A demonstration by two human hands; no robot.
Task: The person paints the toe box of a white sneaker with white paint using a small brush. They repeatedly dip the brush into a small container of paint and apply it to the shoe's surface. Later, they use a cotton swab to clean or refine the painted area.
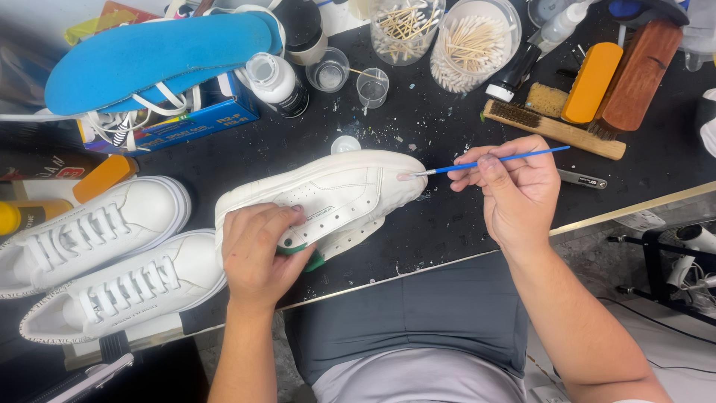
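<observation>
A white sneaker [335, 195] with a green heel tab lies on its side on the black worktable [440, 224]. My left hand [257, 250] grips it at the heel end, fingers over the opening. My right hand [514, 186] pinches a thin blue-handled paintbrush [496, 160]. The brush tip touches the sneaker's toe edge near the sole.
Two more white laced sneakers [104, 254] sit at the left. Behind are a blue insole [156, 56], a white bottle [276, 82], small clear cups [371, 86], jars of cotton swabs [473, 41] and wooden sticks, and several brushes [574, 104]. A hair dryer [693, 242] rests lower right.
</observation>
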